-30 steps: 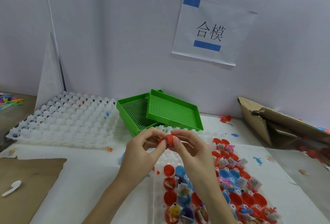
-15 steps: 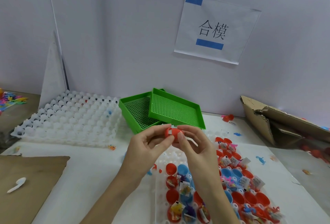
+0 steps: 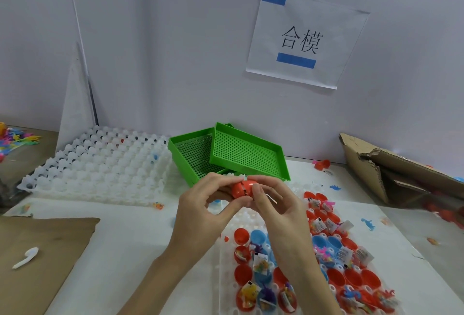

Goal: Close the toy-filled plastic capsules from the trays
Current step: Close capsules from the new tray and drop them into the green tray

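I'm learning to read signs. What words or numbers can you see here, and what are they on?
"合模": on the white paper sign taped to the wall with blue tape.
Small tags on the toy packets in the capsule tray: too small and blurred to read.
Nothing else bears readable text.

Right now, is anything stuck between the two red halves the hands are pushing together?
Nothing visible. The left hand and right hand pinch the red capsule directly; its halves meet at a thin seam, though fingers hide its underside.

Red capsule, perforated green trays, white egg-crate tray, blue-taped white sign, brown cardboard
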